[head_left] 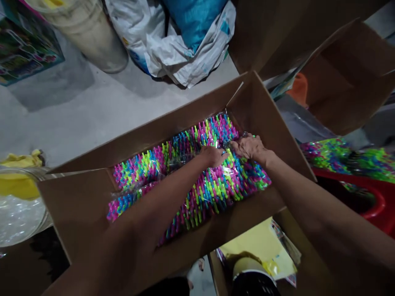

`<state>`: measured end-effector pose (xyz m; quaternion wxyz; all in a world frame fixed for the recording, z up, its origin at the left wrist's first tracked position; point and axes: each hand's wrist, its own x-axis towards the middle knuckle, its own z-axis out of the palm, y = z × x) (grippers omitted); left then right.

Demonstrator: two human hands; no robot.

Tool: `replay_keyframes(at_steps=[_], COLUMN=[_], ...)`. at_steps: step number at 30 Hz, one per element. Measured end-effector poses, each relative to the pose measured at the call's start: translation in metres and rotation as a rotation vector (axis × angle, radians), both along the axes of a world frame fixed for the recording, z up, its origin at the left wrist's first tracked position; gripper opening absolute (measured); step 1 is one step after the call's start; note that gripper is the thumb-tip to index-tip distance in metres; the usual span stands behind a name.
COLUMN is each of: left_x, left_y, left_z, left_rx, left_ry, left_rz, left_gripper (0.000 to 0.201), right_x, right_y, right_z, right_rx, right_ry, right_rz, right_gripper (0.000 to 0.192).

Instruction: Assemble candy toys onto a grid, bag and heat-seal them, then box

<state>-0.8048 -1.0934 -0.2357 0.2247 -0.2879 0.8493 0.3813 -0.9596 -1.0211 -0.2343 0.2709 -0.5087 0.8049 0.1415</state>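
A long cardboard box [182, 119] stands before me, its bottom covered with clear plastic bags of small sticks [203, 191] in pink, yellow, blue and green. Both arms reach down into it. My left hand [213, 156] rests on the bags near the middle of the box, its fingers bent down and partly hidden. Close beside it, my right hand [251, 147] is curled at the right end, its fingers gathered at the edge of a clear bag. What exactly lies under the fingertips of either hand is too small and dim to make out.
Behind the box are a tall pale bucket [92, 41] and a white woven sack [182, 61]. At right, more colourful bags [348, 158] lie by a red plastic bin [370, 205]. A second carton [354, 78] stands beyond. A bucket [21, 222] holds clear plastic at left.
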Motion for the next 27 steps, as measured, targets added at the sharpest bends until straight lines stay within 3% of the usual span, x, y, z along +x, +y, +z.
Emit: replay_keyframes(at_steps=[5,8,11,14,19,21,23,25,27], left_x=[0.009,0.017,0.049,0.108,0.206,0.227,0.238,0.242,0.240], left_y=[-0.002,-0.015,-0.020,-0.005,0.069,0.110,0.154,0.197,0.237], left_z=[0.011,0.027,0.056,0.096,0.171,0.198,0.222,0.245,0.265], left_rx=[-0.013,-0.071,-0.119,-0.079,-0.012,0.151,0.377,0.498,0.507], left_ry=[0.044,0.117,0.175,0.206,0.177,0.123,0.049,-0.010,-0.019], left_rz=[0.147,0.329,0.518,0.600,0.606,0.781,0.810,0.723,0.524], left_gripper=[0.045,0.046,0.044,0.036,0.050,0.061,0.071,0.075,0.073], right_x=[0.006,0.014,0.045,0.109,0.262,0.322,0.371,0.405,0.424], right_y=[0.002,0.010,0.043,0.104,0.209,0.237,0.255,0.269,0.289], right_z=[0.019,0.052,0.096,0.133,0.171,0.191,0.214,0.233,0.245], right_rx=[-0.058,-0.315,-0.518,-0.608,-0.663,-0.630,-0.614,-0.646,-0.707], right_ry=[0.025,0.113,0.071,-0.127,-0.554,-0.734,-1.024,-1.343,-1.478], right_rz=[0.081,0.064,-0.004,-0.195,-0.675,-0.933,-1.173,-1.336,-1.458], right_gripper=[0.051,0.050,0.044,0.043,0.035,0.036,0.041,0.038,0.031])
